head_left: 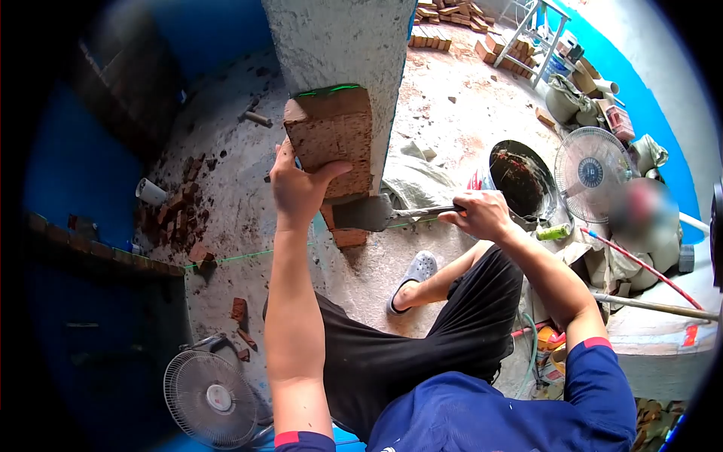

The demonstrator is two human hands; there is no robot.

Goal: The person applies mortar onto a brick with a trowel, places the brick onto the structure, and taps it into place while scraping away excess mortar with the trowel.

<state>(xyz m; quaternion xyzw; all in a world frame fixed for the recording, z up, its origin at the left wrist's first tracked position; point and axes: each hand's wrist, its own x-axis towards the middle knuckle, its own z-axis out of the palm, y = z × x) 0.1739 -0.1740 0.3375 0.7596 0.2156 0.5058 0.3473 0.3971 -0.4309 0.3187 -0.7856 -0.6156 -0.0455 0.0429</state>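
A reddish brick (335, 135) stands at the end of a short brick stack, against a grey plastered pillar (335, 45). My left hand (301, 181) grips its left edge, thumb across the front face and the other fingers partly hidden behind it. In my right hand (482, 215) is the handle of a trowel (363, 214). The trowel's flat blade lies just below the brick, close to or touching its lower edge; I cannot tell which. Part of a lower brick (349, 238) shows beneath the blade. A bright green string (256, 255) runs across near the work.
Right of me stand a mortar bucket (521, 181), a fan (591, 172) and several sacks. Another fan (215, 399) is at lower left. Broken bricks (184, 203) litter the left floor. Brick piles (452, 15) and a metal stand (531, 41) are at the back. Poles (648, 271) lie at right.
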